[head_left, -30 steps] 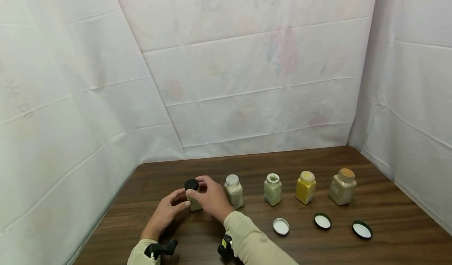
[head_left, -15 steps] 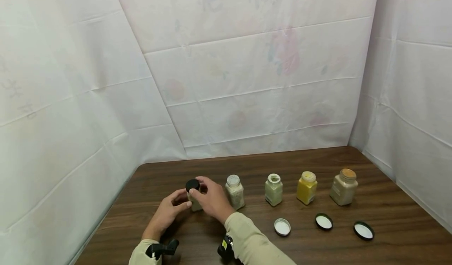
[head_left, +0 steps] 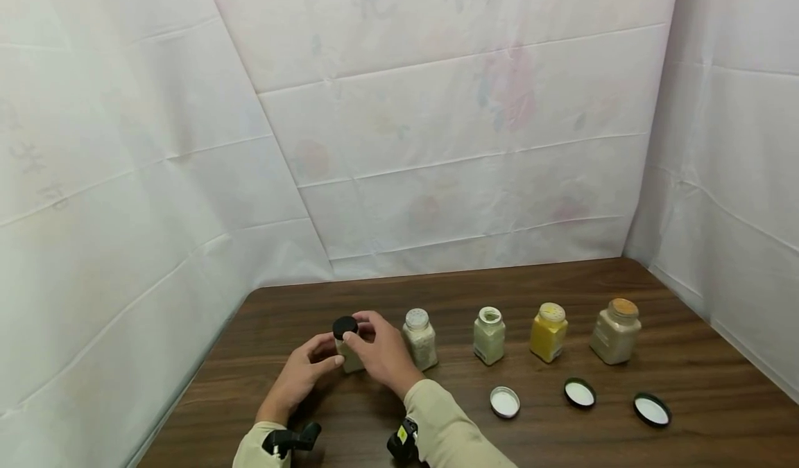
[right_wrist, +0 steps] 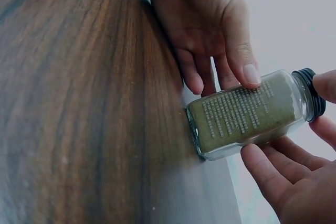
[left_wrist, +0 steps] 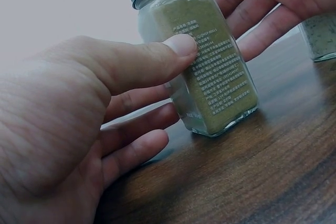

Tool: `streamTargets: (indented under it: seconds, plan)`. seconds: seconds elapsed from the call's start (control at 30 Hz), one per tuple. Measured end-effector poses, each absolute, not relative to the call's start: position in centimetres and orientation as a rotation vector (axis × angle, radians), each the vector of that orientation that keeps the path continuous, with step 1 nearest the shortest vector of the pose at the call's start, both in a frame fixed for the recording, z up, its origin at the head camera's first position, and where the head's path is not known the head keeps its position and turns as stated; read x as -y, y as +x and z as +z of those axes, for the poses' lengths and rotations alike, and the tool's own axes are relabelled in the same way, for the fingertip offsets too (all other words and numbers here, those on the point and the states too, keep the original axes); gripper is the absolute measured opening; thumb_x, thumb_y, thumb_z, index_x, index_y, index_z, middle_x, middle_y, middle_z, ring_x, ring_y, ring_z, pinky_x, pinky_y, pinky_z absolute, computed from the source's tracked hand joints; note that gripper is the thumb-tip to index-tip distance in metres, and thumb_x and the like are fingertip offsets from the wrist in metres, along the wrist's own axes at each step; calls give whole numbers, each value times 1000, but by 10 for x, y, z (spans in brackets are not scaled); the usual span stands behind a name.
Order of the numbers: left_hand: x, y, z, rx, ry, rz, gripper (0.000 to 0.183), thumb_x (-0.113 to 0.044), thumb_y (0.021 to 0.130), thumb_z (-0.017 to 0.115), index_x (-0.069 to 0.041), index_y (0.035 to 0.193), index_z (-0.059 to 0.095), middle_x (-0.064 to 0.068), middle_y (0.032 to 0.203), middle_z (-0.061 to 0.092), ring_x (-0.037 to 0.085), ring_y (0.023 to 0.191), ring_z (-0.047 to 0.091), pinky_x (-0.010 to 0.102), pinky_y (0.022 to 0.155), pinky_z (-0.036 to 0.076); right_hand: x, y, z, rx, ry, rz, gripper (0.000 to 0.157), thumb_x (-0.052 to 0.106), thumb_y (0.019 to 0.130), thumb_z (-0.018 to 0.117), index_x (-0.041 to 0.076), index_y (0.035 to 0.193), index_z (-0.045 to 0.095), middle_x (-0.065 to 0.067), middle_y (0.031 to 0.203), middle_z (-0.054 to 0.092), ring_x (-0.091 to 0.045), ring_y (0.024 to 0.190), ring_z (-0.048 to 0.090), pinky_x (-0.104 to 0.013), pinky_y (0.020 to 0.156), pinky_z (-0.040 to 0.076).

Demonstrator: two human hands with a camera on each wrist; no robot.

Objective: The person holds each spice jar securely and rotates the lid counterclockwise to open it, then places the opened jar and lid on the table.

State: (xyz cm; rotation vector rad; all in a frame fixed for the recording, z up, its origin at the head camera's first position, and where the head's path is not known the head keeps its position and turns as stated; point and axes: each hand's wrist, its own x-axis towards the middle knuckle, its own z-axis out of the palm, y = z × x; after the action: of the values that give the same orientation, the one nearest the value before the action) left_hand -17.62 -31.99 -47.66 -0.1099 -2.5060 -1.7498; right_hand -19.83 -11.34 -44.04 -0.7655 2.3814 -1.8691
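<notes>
A square glass spice jar (left_wrist: 220, 77) of olive-green powder, printed with white text, stands near the table's left side. Its black screw lid (right_wrist: 310, 95) is on. My left hand (head_left: 296, 376) holds the jar's body from the left, thumb across the printed face and fingers behind. From the other side my right hand (head_left: 383, 356) pinches the lid between thumb and forefinger, as the right wrist view shows. Its other fingers lie along the jar's side. Just right of my right hand is a lidless jar of pale flakes (head_left: 420, 340) with a perforated white top.
Farther right stand a pale green jar (head_left: 490, 336), a yellow jar (head_left: 548, 333) and a larger beige jar (head_left: 616, 331), all without lids. Upturned in front lie a silver-rimmed lid (head_left: 504, 402) and two dark-rimmed lids, one nearer (head_left: 579, 393), one farther right (head_left: 652, 410). White sheeting surrounds the table.
The whole head view has shifted slightly, so everything sits a little farther right. Both hands keep nearly the same hold on the jar and its lid.
</notes>
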Motion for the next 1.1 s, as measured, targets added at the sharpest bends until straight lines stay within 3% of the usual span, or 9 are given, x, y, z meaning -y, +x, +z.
streamTargets:
  seconds: [0.23, 0.43, 0.97, 1.1]
  plan:
    - [319, -177, -477, 2523, -65, -1795, 52, -20, 91, 76, -10, 138, 58, 11, 129, 64, 26, 117, 59, 33, 93, 48, 112, -199, -443, -2364, -749, -1922, 42, 36, 101, 62, 17, 137, 55, -6, 124, 64, -23, 116, 63, -40, 93, 51]
    - [318, -173, -477, 2539, -43, -1805, 52, -21, 91, 76, -10, 138, 57, 12, 131, 62, 27, 118, 58, 36, 95, 46, 111, -196, -443, -2399, -769, -1886, 39, 35, 101, 61, 15, 135, 56, -3, 120, 66, -20, 111, 64, -39, 91, 52]
    - [316, -176, -476, 2516, -56, -1799, 49, -19, 90, 76, -12, 136, 60, 9, 128, 64, 24, 116, 59, 32, 94, 47, 111, -198, -442, -2458, -765, -1833, 38, 37, 103, 57, 24, 139, 57, -1, 126, 65, -19, 115, 62, -39, 94, 51]
    - [317, -176, -476, 2512, -73, -1804, 48, -20, 91, 76, -11, 135, 60, 10, 128, 64, 25, 116, 59, 31, 93, 47, 112, -200, -442, -2432, -783, -1829, 46, 40, 101, 59, 21, 143, 55, -3, 127, 64, -23, 118, 62, -41, 95, 50]
